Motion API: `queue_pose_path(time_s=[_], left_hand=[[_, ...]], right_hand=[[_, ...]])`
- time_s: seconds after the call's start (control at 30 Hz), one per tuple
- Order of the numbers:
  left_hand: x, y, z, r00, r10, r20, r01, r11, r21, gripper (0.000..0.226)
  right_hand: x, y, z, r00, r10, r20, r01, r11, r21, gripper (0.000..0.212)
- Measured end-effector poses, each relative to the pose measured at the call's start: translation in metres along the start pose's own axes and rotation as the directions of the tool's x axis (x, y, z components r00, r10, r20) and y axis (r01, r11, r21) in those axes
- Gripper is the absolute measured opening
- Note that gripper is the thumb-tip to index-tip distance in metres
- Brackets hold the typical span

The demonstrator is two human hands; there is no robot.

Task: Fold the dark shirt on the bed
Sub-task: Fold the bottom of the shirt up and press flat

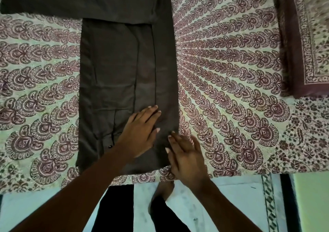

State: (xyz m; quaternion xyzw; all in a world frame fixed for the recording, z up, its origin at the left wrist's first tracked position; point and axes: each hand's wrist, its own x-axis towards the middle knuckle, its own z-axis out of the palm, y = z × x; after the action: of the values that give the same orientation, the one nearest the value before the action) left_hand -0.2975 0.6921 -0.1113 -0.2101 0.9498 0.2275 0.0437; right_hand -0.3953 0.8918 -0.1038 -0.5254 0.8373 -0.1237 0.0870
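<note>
The dark shirt (115,74) lies flat and lengthwise on the patterned bed sheet (222,74). Its right side is folded over the body. One sleeve (41,1) stretches out to the left at the far end. A cuff with a small button (110,146) shows near the close end. My left hand (140,133) rests palm down on the shirt's near right part, fingers spread. My right hand (185,153) lies flat at the shirt's near right corner, its fingertips touching the folded edge and its palm over the sheet.
A folded patterned cloth or pillow (306,41) lies at the right side of the bed. The bed's near edge runs across the lower part of the view, with pale floor tiles (231,196) and my feet (162,192) below it.
</note>
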Motion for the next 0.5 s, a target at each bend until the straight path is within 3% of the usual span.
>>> queue_pose_path(time_s=[0.13, 0.33, 0.5], left_hand=[[0.01, -0.034, -0.019, 0.99, -0.083, -0.113, 0.067, 0.988, -0.14, 0.054], [0.026, -0.115, -0.068, 0.965, -0.211, -0.157, 0.168, 0.954, -0.247, 0.051], [0.05, -0.207, -0.124, 0.907, -0.35, -0.232, 0.281, 0.917, -0.284, 0.051]], right_hand=[[0.061, -0.021, -0.006, 0.993, 0.04, -0.113, -0.046, 0.998, -0.051, 0.028], [0.167, -0.061, 0.008, 0.981, 0.154, -0.118, -0.157, 0.988, -0.009, 0.03], [0.267, -0.118, 0.025, 0.983, 0.153, -0.102, -0.143, 0.985, 0.097, 0.029]])
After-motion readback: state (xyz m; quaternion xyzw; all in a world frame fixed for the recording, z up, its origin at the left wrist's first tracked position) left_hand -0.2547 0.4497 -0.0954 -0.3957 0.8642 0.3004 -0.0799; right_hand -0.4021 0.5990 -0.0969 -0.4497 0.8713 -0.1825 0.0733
